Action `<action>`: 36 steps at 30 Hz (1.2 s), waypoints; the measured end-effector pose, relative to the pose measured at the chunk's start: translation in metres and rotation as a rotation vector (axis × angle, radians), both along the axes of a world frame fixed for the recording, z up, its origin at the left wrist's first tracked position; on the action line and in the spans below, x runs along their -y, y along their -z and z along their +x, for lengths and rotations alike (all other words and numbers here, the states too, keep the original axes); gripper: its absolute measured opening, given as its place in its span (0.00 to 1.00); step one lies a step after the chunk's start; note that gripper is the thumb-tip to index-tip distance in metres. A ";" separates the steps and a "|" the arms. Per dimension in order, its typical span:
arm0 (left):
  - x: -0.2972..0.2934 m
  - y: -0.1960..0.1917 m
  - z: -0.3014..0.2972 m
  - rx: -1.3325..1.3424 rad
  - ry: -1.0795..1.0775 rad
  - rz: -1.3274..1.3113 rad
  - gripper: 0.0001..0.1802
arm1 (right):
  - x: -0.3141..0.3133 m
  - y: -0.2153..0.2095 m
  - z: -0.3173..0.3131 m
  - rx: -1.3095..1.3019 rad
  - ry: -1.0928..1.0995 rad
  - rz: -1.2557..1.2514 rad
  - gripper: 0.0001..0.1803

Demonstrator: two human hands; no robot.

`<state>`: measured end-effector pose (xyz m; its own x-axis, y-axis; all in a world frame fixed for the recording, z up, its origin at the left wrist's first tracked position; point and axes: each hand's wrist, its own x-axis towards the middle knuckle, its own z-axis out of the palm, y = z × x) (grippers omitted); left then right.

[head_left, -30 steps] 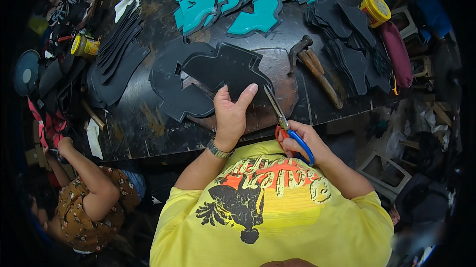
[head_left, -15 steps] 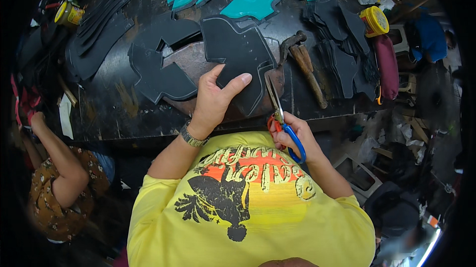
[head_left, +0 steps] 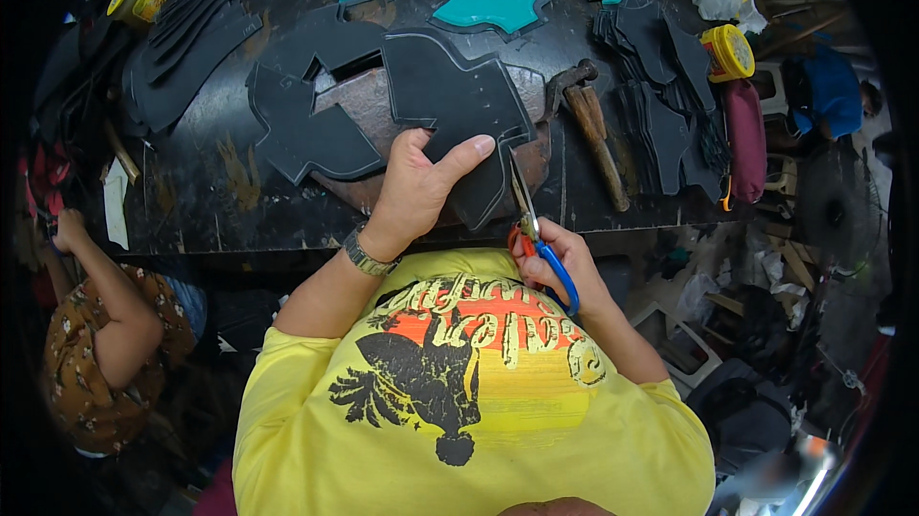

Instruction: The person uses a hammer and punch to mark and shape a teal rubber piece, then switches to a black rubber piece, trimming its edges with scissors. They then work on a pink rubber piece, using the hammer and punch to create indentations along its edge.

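Observation:
My left hand (head_left: 421, 181) grips a black sheet piece (head_left: 455, 85) with notched edges and pale outlines; the thumb presses on top and the fingers go underneath. My right hand (head_left: 567, 262) holds scissors (head_left: 525, 198) with one blue and one red-orange handle. Their blades point away from me and meet the piece's right edge, close to a notch; the blade tips are hard to make out there. Another black cut piece (head_left: 316, 147) with a deep notch lies to the left. Below both pieces, a brownish slab (head_left: 354, 106) shows in part.
A hammer (head_left: 593, 138) lies right of the piece on the dark table (head_left: 201, 214). Stacked black pieces (head_left: 661, 123) stand at right, others (head_left: 191, 76) at left. Teal pieces (head_left: 493, 4) are at the back. A yellow-lidded jar (head_left: 728, 52) sits far right. A co-worker's arm (head_left: 105, 277) reaches in at left.
The scissors and my right hand have shifted slightly left, bringing the blades against the piece's edge. My left hand keeps its grip, its thumb a little farther right. The whole view has shifted slightly.

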<state>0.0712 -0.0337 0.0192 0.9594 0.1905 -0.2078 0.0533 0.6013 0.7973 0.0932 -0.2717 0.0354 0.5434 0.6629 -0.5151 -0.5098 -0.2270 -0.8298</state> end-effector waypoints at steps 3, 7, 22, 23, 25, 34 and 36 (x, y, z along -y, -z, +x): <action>-0.002 0.002 0.000 0.010 0.020 0.018 0.11 | 0.001 0.003 -0.002 0.014 0.011 0.018 0.14; -0.002 -0.002 -0.003 0.012 -0.008 -0.011 0.10 | 0.002 0.006 -0.002 0.003 0.015 0.061 0.18; -0.006 -0.003 -0.005 0.014 -0.002 -0.009 0.10 | 0.003 0.009 0.001 0.015 0.005 0.076 0.19; -0.006 -0.004 -0.005 0.020 -0.009 -0.006 0.10 | 0.003 0.009 0.001 0.020 0.001 0.079 0.19; -0.006 -0.004 -0.004 0.028 -0.012 0.003 0.10 | 0.002 0.008 0.000 0.020 0.008 0.078 0.18; -0.010 0.002 -0.004 0.039 0.021 0.046 0.11 | -0.001 0.005 0.000 0.056 0.005 0.040 0.16; -0.011 0.004 -0.004 0.037 0.040 0.053 0.12 | -0.002 0.005 -0.001 0.063 0.004 0.034 0.15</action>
<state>0.0672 -0.0223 0.0156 0.9735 0.1611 -0.1623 0.0463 0.5564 0.8296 0.0926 -0.2702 0.0303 0.5771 0.6769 -0.4570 -0.4570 -0.1961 -0.8676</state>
